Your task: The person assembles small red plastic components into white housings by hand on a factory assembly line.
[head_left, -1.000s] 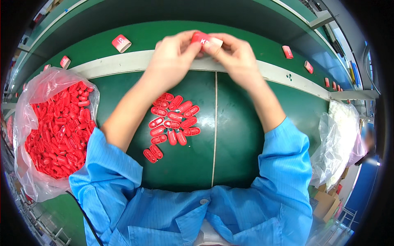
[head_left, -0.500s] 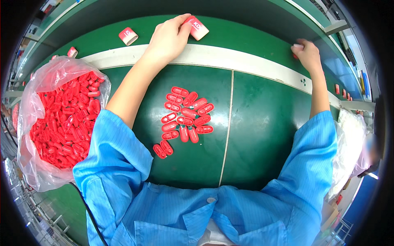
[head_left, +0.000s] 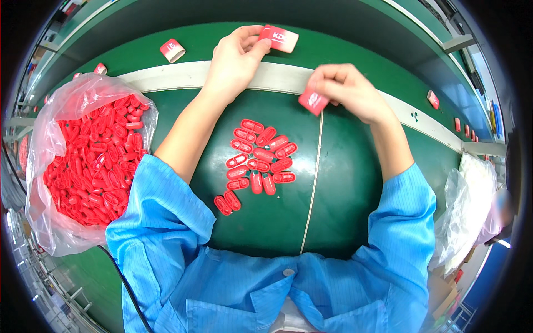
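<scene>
My left hand (head_left: 236,58) pinches a small red-and-white plastic shell (head_left: 279,39) between thumb and fingers, over the far green strip. To its right, my right hand (head_left: 350,91) grips a similar red-and-white shell (head_left: 313,101) above the pale rail; its fingers are slightly blurred. The two shells are apart. Nearer to me, a loose cluster of glossy red oval plastic parts (head_left: 261,155) lies on the green tabletop, some hollow side up. Neither hand touches them.
At the left stands a clear plastic bag (head_left: 41,219) full of red oval parts. More shells rest on the far strip, one (head_left: 173,51) left of my left hand and another (head_left: 433,100) at the right. A pale rail (head_left: 166,76) crosses the table. White plastic bags (head_left: 472,194) sit at the right.
My right hand has come left and nearer from the far right strip, with a shell in it. My left hand has shifted slightly right and turned its shell more level.
</scene>
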A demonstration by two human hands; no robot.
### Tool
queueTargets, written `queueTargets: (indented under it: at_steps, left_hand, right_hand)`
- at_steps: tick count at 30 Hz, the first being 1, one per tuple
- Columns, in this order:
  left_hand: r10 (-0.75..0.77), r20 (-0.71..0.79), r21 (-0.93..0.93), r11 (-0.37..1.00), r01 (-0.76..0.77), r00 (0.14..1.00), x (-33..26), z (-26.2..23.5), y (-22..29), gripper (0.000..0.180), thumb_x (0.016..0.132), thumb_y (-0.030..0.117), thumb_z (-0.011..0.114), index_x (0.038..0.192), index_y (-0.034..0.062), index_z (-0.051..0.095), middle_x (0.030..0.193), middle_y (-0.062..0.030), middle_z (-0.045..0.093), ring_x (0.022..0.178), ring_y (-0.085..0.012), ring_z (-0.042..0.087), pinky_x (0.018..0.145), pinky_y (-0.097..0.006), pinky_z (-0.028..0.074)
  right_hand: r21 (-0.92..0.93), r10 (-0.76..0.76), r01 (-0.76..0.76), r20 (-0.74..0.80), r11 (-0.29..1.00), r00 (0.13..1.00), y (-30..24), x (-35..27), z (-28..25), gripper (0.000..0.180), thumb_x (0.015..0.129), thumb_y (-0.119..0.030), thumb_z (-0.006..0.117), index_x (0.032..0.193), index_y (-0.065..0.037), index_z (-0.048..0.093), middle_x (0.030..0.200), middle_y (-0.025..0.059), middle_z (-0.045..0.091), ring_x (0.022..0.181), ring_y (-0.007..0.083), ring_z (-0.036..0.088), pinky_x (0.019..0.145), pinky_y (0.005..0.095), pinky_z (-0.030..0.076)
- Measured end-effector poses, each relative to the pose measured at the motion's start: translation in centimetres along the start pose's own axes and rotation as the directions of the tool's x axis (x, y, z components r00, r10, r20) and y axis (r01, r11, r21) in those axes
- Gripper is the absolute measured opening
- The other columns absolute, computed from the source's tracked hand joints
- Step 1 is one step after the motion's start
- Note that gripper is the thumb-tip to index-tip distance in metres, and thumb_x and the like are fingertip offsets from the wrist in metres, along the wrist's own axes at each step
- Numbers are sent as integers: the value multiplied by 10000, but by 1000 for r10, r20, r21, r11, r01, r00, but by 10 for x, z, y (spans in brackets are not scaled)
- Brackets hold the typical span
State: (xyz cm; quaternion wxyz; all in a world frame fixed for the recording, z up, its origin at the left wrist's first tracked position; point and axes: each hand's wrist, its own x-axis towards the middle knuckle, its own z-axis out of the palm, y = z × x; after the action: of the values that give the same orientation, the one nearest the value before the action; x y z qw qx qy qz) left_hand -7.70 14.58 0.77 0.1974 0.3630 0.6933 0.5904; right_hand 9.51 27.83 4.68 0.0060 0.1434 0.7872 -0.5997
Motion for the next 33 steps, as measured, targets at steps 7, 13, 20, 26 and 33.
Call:
queueTargets:
  at_steps: [7, 13, 20, 26, 33]
  left_hand:
    - [-64, 176, -272, 956, 111, 982, -17, 7, 20, 382, 864, 181, 592, 1168, -36, 512, 1011, -98, 638, 913, -132, 600, 831, -249, 425]
    - [8, 221, -251, 967, 49, 975, -28, 10, 25, 366, 900, 174, 538, 1185, -54, 514, 1007, -81, 641, 903, -115, 595, 797, -234, 444]
    - [115, 207, -67, 992, -104, 972, -32, 10, 23, 274, 916, 163, 487, 1077, -41, 575, 838, -144, 666, 786, -162, 654, 696, -288, 508]
    - [172, 184, 48, 982, -184, 968, -38, 12, 26, 249, 920, 145, 463, 1004, -58, 578, 858, -196, 650, 791, -270, 660, 686, -329, 516]
    - [349, 128, 432, 823, -369, 928, -50, 16, 34, 225, 902, 107, 450, 1027, -63, 528, 806, -209, 623, 710, -355, 617, 641, -413, 503]
  right_hand:
    - [-257, -213, 107, -430, 961, 878, 1, 9, 8, 406, 784, -315, 678, 1020, 1, 578, 745, 36, 587, 645, 82, 512, 560, 216, 422]
    - [143, -99, 133, -220, 981, 970, 3, 17, 16, 251, 870, -230, 597, 998, -15, 580, 786, 12, 589, 608, 38, 498, 528, 172, 409]
    - [127, -94, 116, -171, 985, 981, 4, 10, 18, 234, 898, -232, 554, 1010, -27, 541, 764, 12, 569, 625, 47, 502, 547, 190, 426]
    - [98, -108, 126, -173, 987, 979, 4, 7, 19, 227, 907, -238, 543, 1003, -33, 531, 744, 4, 543, 613, 55, 500, 563, 203, 435]
    - [-11, -188, 193, -275, 981, 943, 2, 3, 35, 231, 910, -229, 544, 982, -12, 515, 767, 43, 592, 647, 78, 538, 569, 229, 445]
